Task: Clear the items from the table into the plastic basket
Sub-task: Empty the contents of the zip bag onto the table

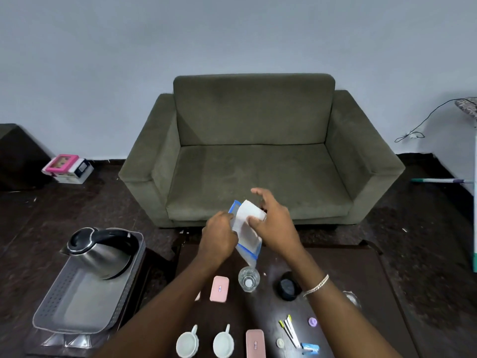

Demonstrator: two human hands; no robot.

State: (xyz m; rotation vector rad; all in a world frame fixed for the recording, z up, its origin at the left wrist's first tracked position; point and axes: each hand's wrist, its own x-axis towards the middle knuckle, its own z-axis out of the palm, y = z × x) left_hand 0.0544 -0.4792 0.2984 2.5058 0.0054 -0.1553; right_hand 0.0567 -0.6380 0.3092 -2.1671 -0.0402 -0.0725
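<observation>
Head view, hands: the left hand [219, 239] pinches the upper left edge of a clear zip-top plastic bag with blue seal strips [247, 235], while the right hand [271, 223] holds the white folded paper [251, 215] at the bag's mouth with thumb and lower fingers, its index finger spread upward.
Head view, reason for hold: both hands lift the bag above the dark wooden bench [348, 275], apparently so the paper can be tucked in or the pair gathered as one item; which of these cannot be told.
Head view, basket: the grey perforated plastic basket [77, 301] sits on a separate low surface left of the bench, within reach of the left arm.
Head view, basket contents: a stainless steel electric kettle with black lid and handle [103, 251] lies tilted at the far end, leaving the near floor of the basket free.
Head view, bench items: a clear glass tumbler [249, 279] stands just below the bag; a pink rectangular case [219, 289] lies to its left; a dark round object [287, 286] to its right.
Head view, near edge: two white cups [187, 343], a second pink case [255, 343], and white sticks with yellow tips [290, 329].
Progress: early, judged from one item in the basket and many on the bench.
</observation>
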